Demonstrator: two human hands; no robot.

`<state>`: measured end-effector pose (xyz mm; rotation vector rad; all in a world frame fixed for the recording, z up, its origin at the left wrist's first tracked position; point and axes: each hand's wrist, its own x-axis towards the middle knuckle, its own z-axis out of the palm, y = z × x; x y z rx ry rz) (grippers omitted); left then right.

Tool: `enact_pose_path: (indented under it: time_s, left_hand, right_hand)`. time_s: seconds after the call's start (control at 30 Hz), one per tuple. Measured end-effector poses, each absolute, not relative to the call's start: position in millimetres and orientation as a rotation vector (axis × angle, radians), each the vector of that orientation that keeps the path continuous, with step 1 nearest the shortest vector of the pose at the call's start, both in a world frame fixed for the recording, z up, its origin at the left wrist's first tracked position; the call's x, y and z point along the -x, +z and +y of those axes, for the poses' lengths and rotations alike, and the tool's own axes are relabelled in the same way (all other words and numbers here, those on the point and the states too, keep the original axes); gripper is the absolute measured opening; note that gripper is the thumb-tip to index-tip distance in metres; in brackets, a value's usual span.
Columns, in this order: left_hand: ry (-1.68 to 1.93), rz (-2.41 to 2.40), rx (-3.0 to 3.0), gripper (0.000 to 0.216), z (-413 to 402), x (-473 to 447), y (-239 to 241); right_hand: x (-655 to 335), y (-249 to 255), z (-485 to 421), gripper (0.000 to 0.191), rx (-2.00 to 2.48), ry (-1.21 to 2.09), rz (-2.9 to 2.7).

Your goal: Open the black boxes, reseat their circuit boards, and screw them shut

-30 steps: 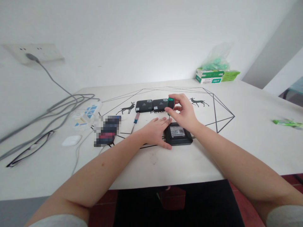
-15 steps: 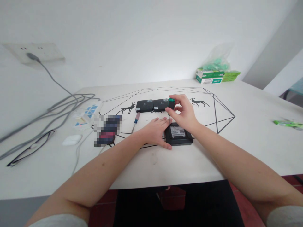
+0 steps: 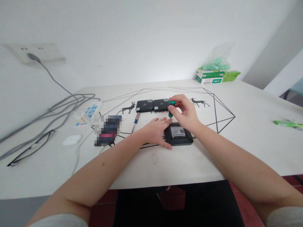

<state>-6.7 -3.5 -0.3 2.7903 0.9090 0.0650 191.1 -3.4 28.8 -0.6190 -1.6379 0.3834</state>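
Observation:
A square black set-top-type box (image 3: 180,141) lies on the table, its underside with a white label facing up. My left hand (image 3: 155,134) holds its left side, thumb at the near corner and fingers at the far corner. My right hand (image 3: 186,110) grips the handle of a green-and-black screwdriver (image 3: 170,110) between thumb and fingers. The screwdriver stands upright, its thin shaft reaching down to the box's far left corner; the exact tip contact is too small to make out. Two similar black boxes, a left one (image 3: 144,106) and a right one (image 3: 161,105), sit behind my hands.
A second screwdriver (image 3: 136,120) lies left of my hands. Farther left are a pixelated phone (image 3: 108,130), a white case (image 3: 72,140), glasses (image 3: 32,147), a power strip (image 3: 91,110) and grey cables (image 3: 71,108). Green-white boxes (image 3: 210,76) stand against the wall; a green packet (image 3: 287,123) lies far right.
My right fingers have shifted around the screwdriver handle, and more of its green part shows. My left hand and the box have stayed in place.

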Motion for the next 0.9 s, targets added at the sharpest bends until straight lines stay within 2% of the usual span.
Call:
enact_pose_path:
  time_s: [0.13, 0.23, 0.33, 0.57, 0.63, 0.73, 0.9]
  left_hand:
    - [0.057, 0.917, -2.773, 0.142, -3.1, 7.2, 0.2]
    - [0.051, 0.910, -2.785, 0.139, -3.6, 6.7, 1.5]
    - [0.048, 0.911, -2.798, 0.138, -4.0, 5.7, 2.4]
    - [0.047, 0.927, -2.796, 0.138, -4.5, 5.5, 2.1]
    - [0.063, 0.912, -2.791, 0.137, -4.2, 5.9, 1.8]
    - [0.080, 0.888, -2.795, 0.138, -3.5, 5.9, 1.6]
    - [0.018, 0.934, -2.806, 0.141, -4.2, 4.5, 2.4]
  right_hand:
    - [-190.2, 25.2, -4.8, 0.027, 0.604, 0.514, -1.617]
    - [-190.2, 26.1, -3.5, 0.026, 0.647, 0.378, -1.622]
    - [-190.4, 26.0, -1.2, 0.033, 0.693, 0.291, -1.622]
    - [-191.0, 23.2, -6.3, 0.030, 0.594, 0.507, -1.667]
    - [-191.5, 25.9, -6.7, 0.027, 0.631, 0.412, -1.664]
    - [-192.2, 29.0, -4.8, 0.032, 0.702, 0.236, -1.643]
    - [-193.2, 26.1, -4.2, 0.036, 0.684, 0.343, -1.629]
